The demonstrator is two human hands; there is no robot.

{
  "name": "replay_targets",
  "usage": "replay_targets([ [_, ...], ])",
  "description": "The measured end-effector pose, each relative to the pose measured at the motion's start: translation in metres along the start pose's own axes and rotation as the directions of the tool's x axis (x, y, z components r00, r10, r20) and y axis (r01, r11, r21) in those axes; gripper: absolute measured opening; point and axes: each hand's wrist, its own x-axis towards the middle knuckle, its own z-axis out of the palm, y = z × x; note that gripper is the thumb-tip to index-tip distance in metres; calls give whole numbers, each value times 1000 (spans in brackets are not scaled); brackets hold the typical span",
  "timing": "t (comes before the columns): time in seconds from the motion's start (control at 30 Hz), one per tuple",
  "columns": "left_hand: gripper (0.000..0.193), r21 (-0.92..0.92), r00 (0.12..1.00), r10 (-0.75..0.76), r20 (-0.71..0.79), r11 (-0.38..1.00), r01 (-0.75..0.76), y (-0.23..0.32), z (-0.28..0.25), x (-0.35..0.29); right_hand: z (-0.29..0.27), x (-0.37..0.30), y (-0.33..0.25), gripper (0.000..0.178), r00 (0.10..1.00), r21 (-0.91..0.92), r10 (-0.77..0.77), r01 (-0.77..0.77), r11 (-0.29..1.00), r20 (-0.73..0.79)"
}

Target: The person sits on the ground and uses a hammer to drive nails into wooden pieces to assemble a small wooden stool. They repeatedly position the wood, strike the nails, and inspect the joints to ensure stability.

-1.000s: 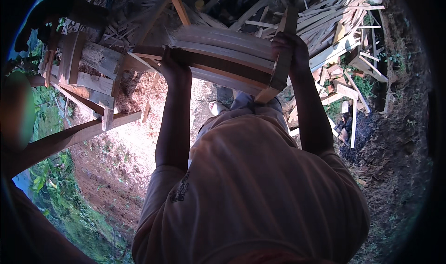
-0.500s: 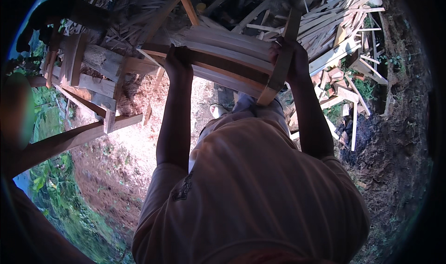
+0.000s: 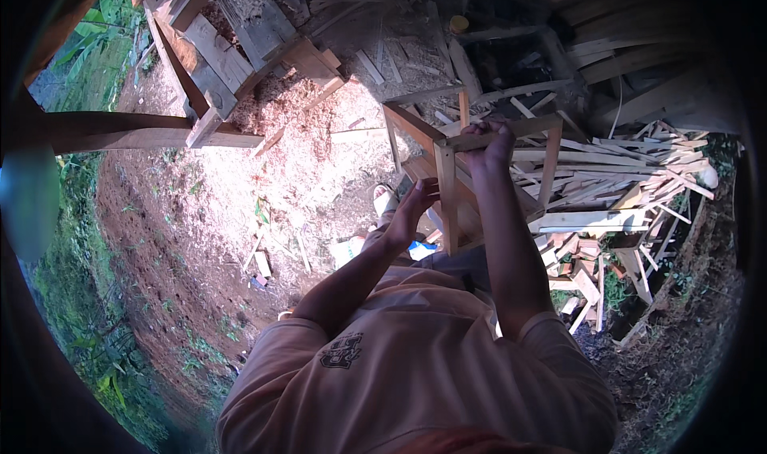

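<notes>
In front of my body is a wooden frame of pale rails and upright pieces, shaped like a stool or small chair. My right hand wraps round its upper rail, fingers closed. Lower down on the frame's left side, my left hand grips an edge; part of its fingers is hidden by the wood. The frame stands tilted, with several of its legs spreading away from me. Whether it touches the ground cannot be made out.
A heap of thin wood offcuts lies to the right. At the upper left stands a rough plank bench, with a long beam beside it. Shavings cover the ground, and a yellow round thing sits at the back.
The wooden frame has turned from lying across my front, slats showing, to standing with its rails toward me. My left hand has moved right and down it; my view has swung too.
</notes>
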Motion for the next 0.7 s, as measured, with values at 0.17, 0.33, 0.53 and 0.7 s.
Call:
replay_targets([
  [0.17,63,640,963,176,-205,769,-4,-30,2,8,-15,54,54,9,994,-42,-5,0,999,-108],
  [0.33,51,839,883,237,-404,480,256,-28,-40,82,-22,111,109,18,990,-103,-80,68,992,-117],
  [0.53,41,885,872,240,-428,308,349,-11,-100,172,-7,168,128,23,998,-187,-57,51,981,-26],
  [0.7,33,900,824,384,-417,300,316,-2,-120,236,14,244,154,37,995,-103,-11,21,994,100],
])
